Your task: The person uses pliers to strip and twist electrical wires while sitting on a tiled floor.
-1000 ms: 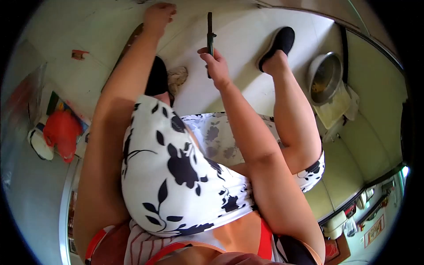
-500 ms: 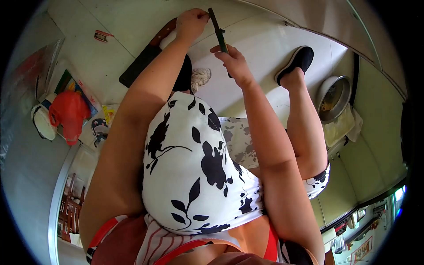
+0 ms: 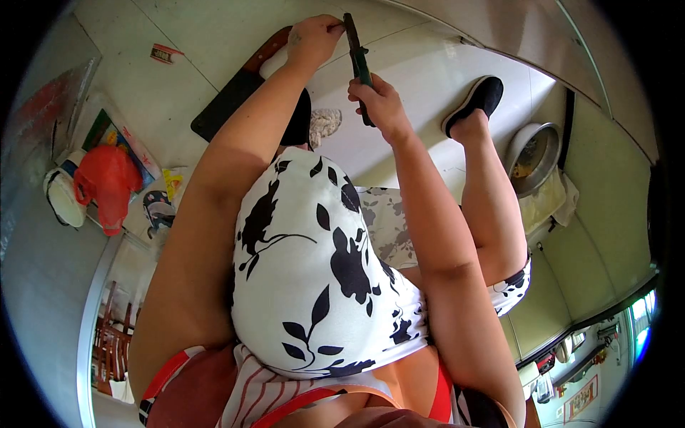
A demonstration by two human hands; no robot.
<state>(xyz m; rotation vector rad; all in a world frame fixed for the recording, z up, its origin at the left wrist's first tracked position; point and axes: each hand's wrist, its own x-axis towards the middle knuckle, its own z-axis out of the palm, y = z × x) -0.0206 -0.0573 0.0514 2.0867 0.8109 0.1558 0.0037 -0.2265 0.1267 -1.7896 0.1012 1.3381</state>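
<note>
White tile floor [image 3: 421, 60] underfoot as the carrying surface. Against its right edge: metal basin [image 3: 554, 153], well apart from both hands. Toward its left edge, lying flat: dark-bladed cleaver [image 3: 228, 103] with brown wooden handle, partly hidden behind the left forearm [image 3: 264, 107]. Beside the blade: left shoe [image 3: 300, 118]. Above the floor, between both hands: slim dark tool [image 3: 357, 57], far end directed away from the body. Right hand [image 3: 383, 107]: wrapped around the tool's near end. Left hand [image 3: 314, 41]: fingers drawn narrow at the tool's far end; contact or gap impossible to tell. Beside the shoe: pale crumpled cloth [image 3: 326, 125]. Closest to the left edge: small red-and-white scrap [image 3: 165, 53]. Probable hazards: nicked left fingertips, from a slip of the tool, given a sharp end; cut forearm or foot, from careless movement against the cleaver.
</note>
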